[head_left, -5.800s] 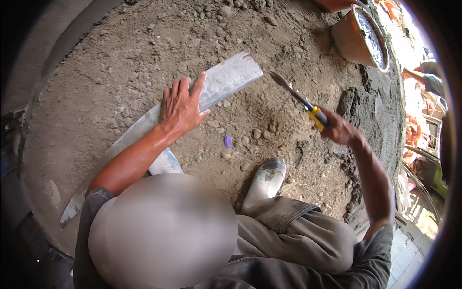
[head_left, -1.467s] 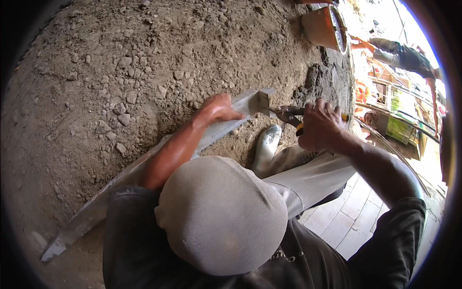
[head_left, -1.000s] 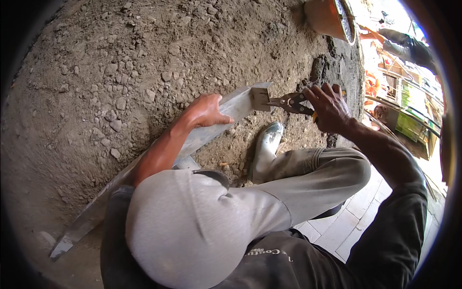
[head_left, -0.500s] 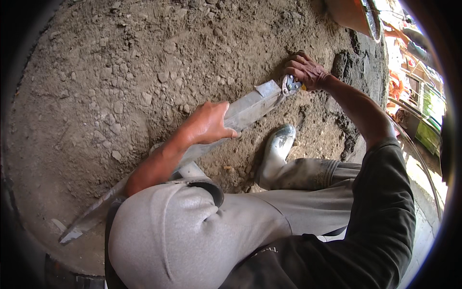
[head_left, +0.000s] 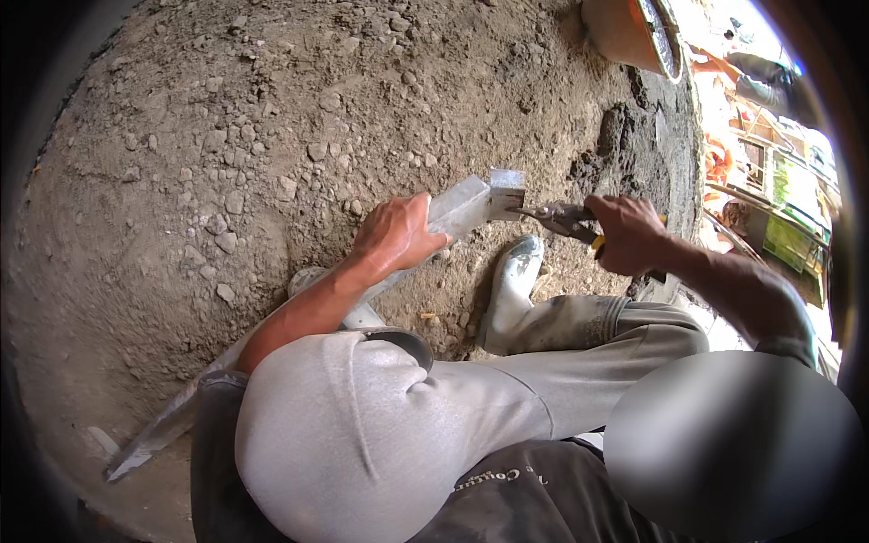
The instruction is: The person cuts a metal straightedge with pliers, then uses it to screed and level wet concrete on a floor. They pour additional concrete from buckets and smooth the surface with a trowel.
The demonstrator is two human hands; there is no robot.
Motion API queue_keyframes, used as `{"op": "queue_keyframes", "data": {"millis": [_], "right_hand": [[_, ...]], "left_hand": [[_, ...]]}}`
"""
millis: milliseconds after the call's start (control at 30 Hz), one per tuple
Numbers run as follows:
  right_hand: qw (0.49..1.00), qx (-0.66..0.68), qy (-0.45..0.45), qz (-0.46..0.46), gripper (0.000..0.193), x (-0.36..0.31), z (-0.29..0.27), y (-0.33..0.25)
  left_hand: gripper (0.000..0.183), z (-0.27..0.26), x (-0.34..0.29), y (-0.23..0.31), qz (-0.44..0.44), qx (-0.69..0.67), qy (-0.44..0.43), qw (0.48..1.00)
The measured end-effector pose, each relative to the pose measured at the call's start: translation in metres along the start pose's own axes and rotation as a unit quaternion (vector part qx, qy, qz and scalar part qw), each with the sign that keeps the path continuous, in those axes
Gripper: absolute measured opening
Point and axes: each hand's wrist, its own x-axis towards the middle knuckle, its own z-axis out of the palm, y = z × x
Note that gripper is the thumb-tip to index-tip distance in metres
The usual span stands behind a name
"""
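My left hand [head_left: 396,233] is wrapped round a long grey sheet-metal channel [head_left: 460,208], thumb on its near side. The channel runs down to the lower left, partly behind my left forearm and grey-trousered knee. At its upper end a short end piece [head_left: 507,192] stands at an angle to the rest, split off along a cut or fold; whether it is still joined I cannot tell. My right hand [head_left: 631,235] grips tin snips [head_left: 563,217] with dark handles and a bit of yellow. Their jaw tips touch the lower edge of the end piece.
Rough soil with loose stones [head_left: 226,199] spreads beneath. A pale muddy rubber boot [head_left: 518,281] stands below the channel's end. At the upper right are a bucket [head_left: 625,34], a strip of dark wet mortar [head_left: 647,136] and brightly lit clutter with a green panel [head_left: 786,237].
My right hand has moved right and down with the snips, now reaching the end piece from the right. That end piece now sits bent away from the channel. My left hand keeps its grip.
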Motion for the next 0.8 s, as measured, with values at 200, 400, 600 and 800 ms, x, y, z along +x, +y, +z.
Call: {"op": "queue_keyframes", "data": {"millis": [200,400,600,800], "right_hand": [[0.957,0.176,-0.142,0.182,0.058,-0.043,-0.021,-0.098],[0.921,0.269,-0.146,0.24,0.075,-0.046,0.016,-0.161],[0.902,0.33,-0.106,0.258,0.074,-0.045,0.04,-0.172],[0.985,-0.09,0.143,0.043,0.083,-0.051,0.025,-0.079]], "left_hand": [[0.046,0.012,-0.001,-0.01,0.058,0.03,0.041,0.997],[0.041,0.015,-0.006,0.003,0.064,0.036,0.055,0.996],[0.042,0.011,-0.006,0.008,0.046,0.026,0.02,0.998],[0.047,0.002,-0.009,0.011,0.039,0.003,-0.05,0.998]]}}
